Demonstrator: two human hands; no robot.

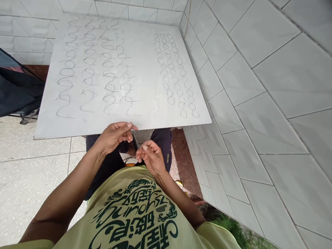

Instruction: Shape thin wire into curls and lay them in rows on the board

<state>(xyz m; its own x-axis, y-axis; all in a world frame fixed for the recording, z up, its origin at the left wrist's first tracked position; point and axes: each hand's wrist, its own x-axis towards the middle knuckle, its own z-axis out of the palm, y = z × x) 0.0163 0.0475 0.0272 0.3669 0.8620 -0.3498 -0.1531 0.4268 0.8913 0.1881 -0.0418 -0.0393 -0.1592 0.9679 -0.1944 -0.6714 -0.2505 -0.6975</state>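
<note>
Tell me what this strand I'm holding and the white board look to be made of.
Strand: probably thin metal wire, bare and silvery; it glints and stands in a stiff-looking curve.
White board: perhaps laminate or painted wood, smooth, with a soft sheen and a thin brownish edge.

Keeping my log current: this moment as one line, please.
left hand: pinching thin wire; right hand: pinching same wire; white board: columns of looped pieces

It looks like a porch: tiled wall right of the counter, speckled floor to its left, green plants past its near right corner.
</note>
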